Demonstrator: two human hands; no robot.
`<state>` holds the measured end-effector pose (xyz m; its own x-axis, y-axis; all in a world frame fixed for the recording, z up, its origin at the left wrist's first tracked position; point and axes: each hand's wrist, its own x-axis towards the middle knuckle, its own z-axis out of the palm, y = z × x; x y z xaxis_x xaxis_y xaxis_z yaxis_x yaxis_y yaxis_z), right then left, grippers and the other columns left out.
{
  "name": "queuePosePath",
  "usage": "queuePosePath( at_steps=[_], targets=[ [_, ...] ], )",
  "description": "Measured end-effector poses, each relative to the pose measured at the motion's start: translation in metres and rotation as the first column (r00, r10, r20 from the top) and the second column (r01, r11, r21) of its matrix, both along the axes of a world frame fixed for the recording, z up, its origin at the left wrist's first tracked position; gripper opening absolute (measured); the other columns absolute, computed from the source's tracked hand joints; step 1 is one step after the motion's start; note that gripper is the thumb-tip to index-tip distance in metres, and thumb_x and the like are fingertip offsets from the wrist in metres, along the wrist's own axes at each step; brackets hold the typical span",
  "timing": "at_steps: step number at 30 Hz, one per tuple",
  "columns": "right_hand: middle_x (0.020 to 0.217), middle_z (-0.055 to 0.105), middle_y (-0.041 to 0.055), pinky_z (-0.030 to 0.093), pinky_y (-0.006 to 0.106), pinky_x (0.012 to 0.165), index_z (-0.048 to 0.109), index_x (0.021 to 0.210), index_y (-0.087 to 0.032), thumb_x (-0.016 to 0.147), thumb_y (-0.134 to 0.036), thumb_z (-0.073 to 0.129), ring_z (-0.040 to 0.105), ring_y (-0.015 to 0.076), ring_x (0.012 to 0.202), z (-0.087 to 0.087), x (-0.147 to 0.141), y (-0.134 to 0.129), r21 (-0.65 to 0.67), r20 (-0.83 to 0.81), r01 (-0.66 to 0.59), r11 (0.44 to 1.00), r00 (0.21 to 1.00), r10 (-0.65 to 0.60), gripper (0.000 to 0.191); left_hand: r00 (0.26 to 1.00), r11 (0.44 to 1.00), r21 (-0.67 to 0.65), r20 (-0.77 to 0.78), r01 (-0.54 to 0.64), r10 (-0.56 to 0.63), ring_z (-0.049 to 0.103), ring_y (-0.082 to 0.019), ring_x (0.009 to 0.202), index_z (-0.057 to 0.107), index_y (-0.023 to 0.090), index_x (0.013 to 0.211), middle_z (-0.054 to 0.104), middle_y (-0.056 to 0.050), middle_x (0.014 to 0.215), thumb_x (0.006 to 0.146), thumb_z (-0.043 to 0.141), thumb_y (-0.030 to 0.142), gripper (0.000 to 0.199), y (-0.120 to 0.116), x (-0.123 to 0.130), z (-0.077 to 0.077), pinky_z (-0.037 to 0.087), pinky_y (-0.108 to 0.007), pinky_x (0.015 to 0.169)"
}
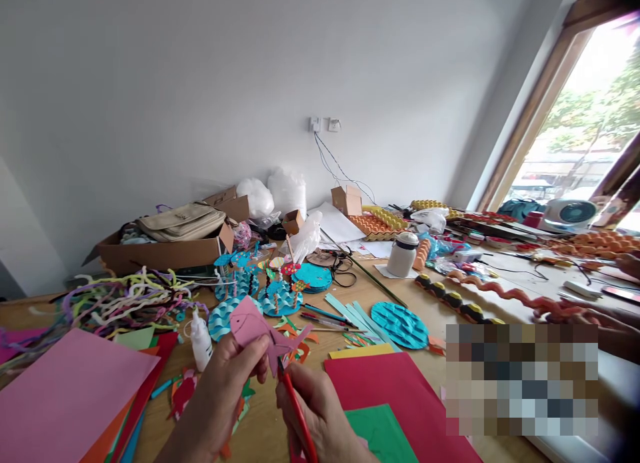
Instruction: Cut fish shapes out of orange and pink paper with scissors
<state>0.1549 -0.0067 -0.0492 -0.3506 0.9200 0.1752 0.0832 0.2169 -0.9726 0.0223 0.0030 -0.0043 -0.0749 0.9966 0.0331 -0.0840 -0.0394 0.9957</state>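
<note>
The pink paper piece point(249, 321) is in the air above the near middle of the wooden table point(260, 429); it has a drawn fish head with an eye, and its other end shows pointed shapes. The left hand point(235, 373) is closed on it in a pinch, thumb on top and the fingers curled under; the right hand point(313, 406) is closed around the red-handled scissors point(299, 409), whose dark blades are at the lower edge of the paper; how wide the blades open, I cannot tell.

Just beside the left hand stands the white glue bottle point(201, 343), upright; to its left lie the large pink sheet point(75, 396), on top of other coloured sheets, and behind them the tangled pipe cleaners point(135, 296). To the right of the right hand, the green sheet point(383, 433) lies over the red sheet point(395, 383); beyond the hands are the blue wavy discs with small fish on sticks point(280, 299), pale blue strips point(357, 316) and the blue round piece point(399, 325); farther back stands the white jar point(403, 256).
</note>
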Motion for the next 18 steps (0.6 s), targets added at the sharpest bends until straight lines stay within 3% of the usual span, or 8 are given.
queuePosePath(
  at_steps=[4, 9, 18],
  targets=[
    [0.052, 0.028, -0.0066, 0.02, 0.018, 0.037, 0.039, 0.062, -0.019, 0.081, -0.071, 0.038, 0.028, 0.0065, 0.045, 0.0002, 0.0005, 0.0008, -0.041, 0.005, 0.001, 0.999, 1.0, 0.0, 0.056, 1.0, 1.0, -0.014, 0.026, -0.011, 0.011, 0.046, -0.014, 0.05, 0.053, 0.022, 0.048, 0.051, 0.005, 0.047, 0.067, 0.063, 0.038, 0.026, 0.0002, 0.0007, 0.0015, 0.041, -0.025, 0.053],
    [0.051, 0.028, -0.0077, 0.027, 0.015, 0.034, 0.042, 0.067, -0.019, 0.082, -0.071, 0.038, 0.029, 0.0063, 0.041, -0.0059, 0.0003, 0.0003, -0.096, -0.022, -0.043, 0.994, 0.999, 0.041, 0.054, 0.994, 0.992, -0.056, 0.009, -0.11, 0.11, 0.048, -0.015, 0.047, 0.055, 0.022, 0.046, 0.052, 0.003, 0.043, 0.06, 0.067, 0.04, 0.026, 0.002, 0.0002, 0.0024, 0.041, -0.026, 0.051],
    [0.048, 0.032, -0.0087, 0.032, 0.013, 0.033, 0.043, 0.067, -0.019, 0.078, -0.072, 0.043, 0.034, 0.0055, 0.038, -0.0007, 0.0007, -0.0003, -0.14, -0.098, -0.085, 0.987, 0.993, 0.072, 0.054, 0.998, 0.996, -0.055, -0.027, -0.066, 0.065, 0.048, -0.016, 0.05, 0.056, 0.023, 0.049, 0.052, 0.004, 0.045, 0.064, 0.064, 0.041, 0.024, 0.003, -0.0028, -0.0033, 0.042, -0.027, 0.053]
  ],
)
